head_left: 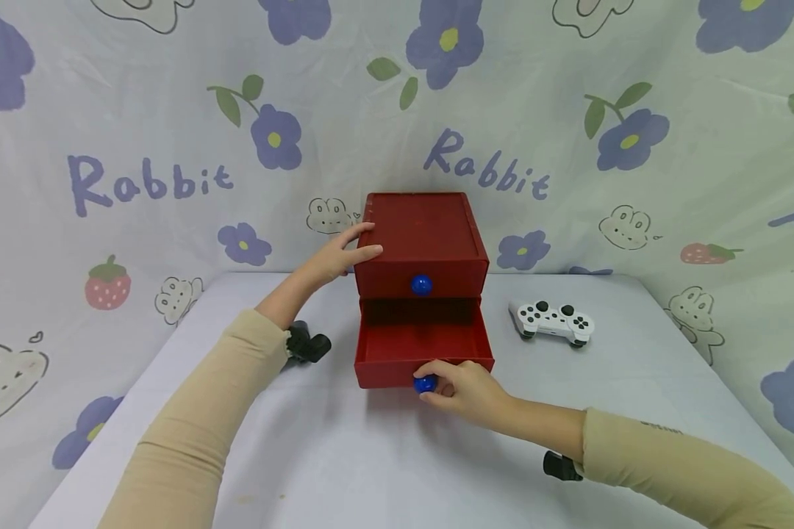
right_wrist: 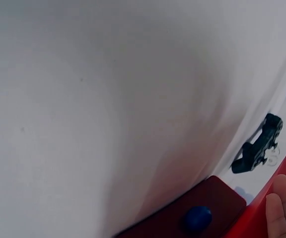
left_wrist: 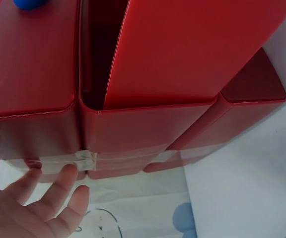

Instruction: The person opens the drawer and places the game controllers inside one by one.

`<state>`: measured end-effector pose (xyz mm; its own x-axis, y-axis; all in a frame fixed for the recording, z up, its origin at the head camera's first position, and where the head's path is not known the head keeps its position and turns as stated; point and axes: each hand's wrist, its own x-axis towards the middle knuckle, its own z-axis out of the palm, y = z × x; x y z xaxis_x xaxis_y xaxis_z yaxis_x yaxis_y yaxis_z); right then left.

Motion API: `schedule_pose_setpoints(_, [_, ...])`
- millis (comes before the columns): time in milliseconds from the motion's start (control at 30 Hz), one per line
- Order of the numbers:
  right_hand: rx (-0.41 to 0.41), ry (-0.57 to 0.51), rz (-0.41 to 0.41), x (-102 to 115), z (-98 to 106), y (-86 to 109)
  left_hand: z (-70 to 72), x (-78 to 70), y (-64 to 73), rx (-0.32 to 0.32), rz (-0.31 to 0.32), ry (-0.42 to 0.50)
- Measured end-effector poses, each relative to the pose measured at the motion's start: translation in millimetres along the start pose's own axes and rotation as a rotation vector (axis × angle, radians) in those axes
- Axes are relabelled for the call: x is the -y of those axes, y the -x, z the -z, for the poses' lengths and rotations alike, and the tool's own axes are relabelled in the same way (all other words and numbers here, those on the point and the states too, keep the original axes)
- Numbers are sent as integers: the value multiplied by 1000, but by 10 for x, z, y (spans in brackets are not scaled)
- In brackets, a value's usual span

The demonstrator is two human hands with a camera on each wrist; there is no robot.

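A red drawer cabinet (head_left: 420, 224) with blue round knobs stands against the back cloth. Its middle drawer (head_left: 387, 375) is pulled out, the red floor inside showing. My right hand (head_left: 470, 389) pinches that drawer's blue knob (head_left: 425, 383) between thumb and fingers. At the cabinet's upper left edge, my left hand (head_left: 340, 256) rests with fingers extended. In the left wrist view, the left hand's spread fingers (left_wrist: 58, 191) lie along the side near clear tape (left_wrist: 63, 161). The top drawer's knob (head_left: 421, 285) sits above, and a lower knob (right_wrist: 198, 218) shows in the right wrist view.
A white game controller (head_left: 551, 322) lies on the white table to the cabinet's right. A black game controller (right_wrist: 259, 144) lies on the other side of the cabinet. Patterned cloth (head_left: 344, 176) hangs behind the table.
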<state>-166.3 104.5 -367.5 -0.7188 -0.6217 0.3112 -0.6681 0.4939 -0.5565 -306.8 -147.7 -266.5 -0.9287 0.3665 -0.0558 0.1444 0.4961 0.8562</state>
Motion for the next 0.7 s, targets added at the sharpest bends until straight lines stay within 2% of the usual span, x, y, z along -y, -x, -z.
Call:
schedule_pose_setpoints(67, [2,-10,2,26,-5,30,3,15,-7,-5,-5,-7])
schedule_pose_setpoints(300, [23,28,-11,111,-45,112,-10,-214,183,22,5,6])
schedule_pose_setpoints(400, [9,69,12,130,-78,142,-9,-235,204,24,5,6])
schedule_pose_setpoints(633, [-10,119,66,176,-118,183,24,9,-13,15,5,23])
schedule_pose_setpoints(700, [1,119,67,192,-122,199,28,41,-29,9,0,18])
